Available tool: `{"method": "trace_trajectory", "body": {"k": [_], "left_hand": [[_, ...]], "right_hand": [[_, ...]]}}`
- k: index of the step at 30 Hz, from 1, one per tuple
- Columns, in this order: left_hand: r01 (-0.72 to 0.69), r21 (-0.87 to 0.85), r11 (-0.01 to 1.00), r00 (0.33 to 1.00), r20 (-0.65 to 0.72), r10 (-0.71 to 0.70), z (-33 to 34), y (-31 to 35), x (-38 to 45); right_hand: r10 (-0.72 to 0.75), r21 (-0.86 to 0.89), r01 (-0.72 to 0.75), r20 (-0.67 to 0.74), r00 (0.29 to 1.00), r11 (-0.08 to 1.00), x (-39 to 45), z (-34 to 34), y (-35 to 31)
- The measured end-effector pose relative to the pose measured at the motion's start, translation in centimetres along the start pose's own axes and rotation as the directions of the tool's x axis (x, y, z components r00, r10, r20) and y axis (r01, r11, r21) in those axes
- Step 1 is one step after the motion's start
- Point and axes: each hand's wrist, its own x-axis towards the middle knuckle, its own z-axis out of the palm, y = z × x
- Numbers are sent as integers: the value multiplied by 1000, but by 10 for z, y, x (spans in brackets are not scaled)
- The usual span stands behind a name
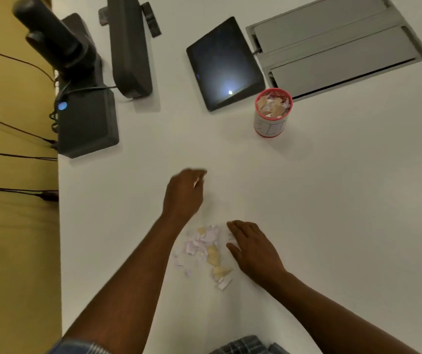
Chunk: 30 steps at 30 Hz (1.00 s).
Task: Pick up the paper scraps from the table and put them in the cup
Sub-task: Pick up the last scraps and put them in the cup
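White table (332, 200), seen from above. Landmark: the cup (272, 112), red-rimmed, upright, already heaped to the rim with pale and tan paper bits.

Paper scraps (206, 251): a loose pile on the table, well nearer the viewer than the cup and to its left. Mix of white, lilac-tinted and tan pieces.

Left hand (184, 194): lifted between the pile and the cup, left of the cup, motion-blurred. Fingers curled in, pinching a small pale scrap (196, 182) at the fingertips.

Right hand (252, 247): flat on the table, fingers together and extended, resting against the pile's right edge, its fingertips touching the nearest scraps. Holds nothing that can be seen.

Just beyond the cup to the left: a dark tablet (224, 63) with a light glare. Beyond the cup to the right: a grey recessed cable hatch (337, 44). Far left of the cup: black devices (87, 118) with cables at the table edge.
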Motion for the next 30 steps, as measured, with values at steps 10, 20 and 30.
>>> {"method": "trace_trajectory", "body": {"k": [10,20,30], "left_hand": [[138,306,942,893,372,-252,19,-67,-138],[136,3,991,974,182,-135,38,-65,-207],[238,103,966,916,307,-258,48,-55,-215]], "right_hand": [[-197,-268,267,262,945,925,33,6,-37],[74,-197,-63,52,996,978,-25,-20,-16],[64,-242,0,257,964,970,-39,8,-46]]}}
